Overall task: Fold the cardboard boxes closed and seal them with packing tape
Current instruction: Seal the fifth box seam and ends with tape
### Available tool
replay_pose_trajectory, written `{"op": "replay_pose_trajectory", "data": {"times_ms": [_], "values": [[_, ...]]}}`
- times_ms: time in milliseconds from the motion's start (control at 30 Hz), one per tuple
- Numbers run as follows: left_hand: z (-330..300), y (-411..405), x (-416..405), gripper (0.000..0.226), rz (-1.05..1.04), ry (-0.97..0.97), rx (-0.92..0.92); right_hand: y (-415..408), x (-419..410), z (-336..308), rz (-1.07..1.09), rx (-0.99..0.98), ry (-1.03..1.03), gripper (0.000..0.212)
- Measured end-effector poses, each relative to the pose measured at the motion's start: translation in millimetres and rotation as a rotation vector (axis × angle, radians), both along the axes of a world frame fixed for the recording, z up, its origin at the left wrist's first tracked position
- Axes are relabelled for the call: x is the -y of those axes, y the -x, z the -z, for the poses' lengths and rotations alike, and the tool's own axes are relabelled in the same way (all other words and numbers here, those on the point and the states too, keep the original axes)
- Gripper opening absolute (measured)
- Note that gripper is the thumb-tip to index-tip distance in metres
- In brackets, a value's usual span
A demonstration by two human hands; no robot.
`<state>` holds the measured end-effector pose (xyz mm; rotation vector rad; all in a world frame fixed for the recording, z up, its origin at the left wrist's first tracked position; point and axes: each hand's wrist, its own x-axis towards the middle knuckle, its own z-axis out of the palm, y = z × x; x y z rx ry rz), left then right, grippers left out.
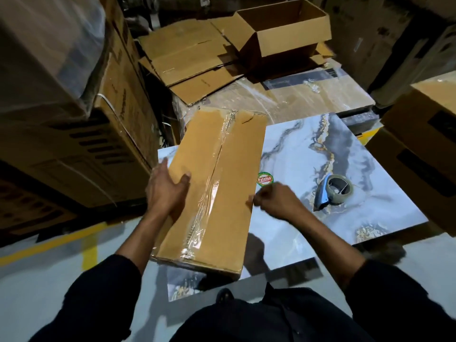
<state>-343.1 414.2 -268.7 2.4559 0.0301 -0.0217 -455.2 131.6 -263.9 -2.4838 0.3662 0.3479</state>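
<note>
Close in front of us, at the centre of the view, a long cardboard box (pixel 217 188) lies flat on a marbled slab (pixel 345 149), its far end angled toward one o'clock. A strip of clear packing tape (pixel 209 191) runs along the centre seam from the near edge to the far one, wrinkled in places. Our left hand (pixel 167 191) grips the box's nine o'clock edge, thumb on top and fingers wrapped over the side. Our right hand (pixel 276 201) sits at the three o'clock edge with fingers curled tight; whether they pinch the cardboard or merely touch it, we cannot tell. We judge the seam closed and the box ready to be steadied or moved; to do this well we would press the wrinkled tape down flat, especially at the near end, and keep both hands level so the box does not twist. At three o'clock, just beyond the right hand, a tape dispenser (pixel 333 191) rests on the slab, and between it and the box sits a small round green sticker (pixel 265 179). Farther out at twelve o'clock lie flattened cartons (pixel 187 58) and one open box (pixel 283 28). Tall stacked cartons (pixel 74 119) rise at nine o'clock, and more boxes (pixel 424 134) at three. The floor (pixel 49 280) nearby is pale with yellow lines.
</note>
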Motion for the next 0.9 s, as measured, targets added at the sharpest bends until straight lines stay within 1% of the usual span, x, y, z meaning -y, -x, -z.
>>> {"op": "replay_pose_trajectory", "data": {"times_ms": [33, 67, 133, 167, 233, 267, 333, 367, 433, 567, 633, 700, 767, 800, 900], "values": [[0, 3, 13, 0.087, 0.031, -0.010, 0.004, -14, 4, -3, 0.052, 0.081, 0.028, 0.037], [2, 11, 31, 0.088, 0.064, -0.030, 0.001, -28, 9, -5, 0.091, 0.150, 0.022, 0.039], [3, 43, 75, 0.091, 0.147, -0.105, 0.014, -53, 16, -3, 0.063, 0.210, 0.020, 0.060], [5, 59, 97, 0.092, 0.202, -0.130, 0.013, -64, 19, 1, 0.026, 0.227, 0.044, 0.065], [17, 79, 128, 0.094, 0.286, -0.166, -0.054, -77, 25, 17, -0.059, 0.273, 0.126, 0.061], [25, 81, 136, 0.097, 0.297, -0.206, -0.091, -77, 30, 28, -0.088, 0.297, 0.134, 0.060], [34, 76, 142, 0.106, 0.294, -0.297, -0.107, -65, 35, 49, -0.091, 0.377, 0.068, 0.067], [35, 73, 141, 0.110, 0.301, -0.330, -0.101, -57, 36, 57, -0.084, 0.435, 0.061, 0.065], [37, 71, 136, 0.113, 0.356, -0.378, -0.087, -48, 37, 67, -0.083, 0.526, 0.114, 0.055], [40, 74, 111, 0.114, 0.509, -0.419, -0.084, -38, 32, 65, -0.135, 0.655, 0.310, 0.039], [36, 64, 85, 0.116, 0.655, -0.450, -0.103, -27, 23, 65, -0.172, 0.696, 0.433, 0.034], [27, 45, 53, 0.118, 0.859, -0.507, -0.119, -13, 7, 60, -0.193, 0.678, 0.508, 0.033], [18, 22, 20, 0.117, 1.018, -0.578, -0.142, 0, -16, 57, -0.240, 0.656, 0.521, 0.039], [13, 11, 5, 0.115, 1.050, -0.621, -0.158, 5, -27, 56, -0.264, 0.648, 0.509, 0.042], [-3, -11, -30, 0.111, 1.003, -0.777, -0.159, 11, -55, 53, -0.335, 0.607, 0.449, 0.044]]}}
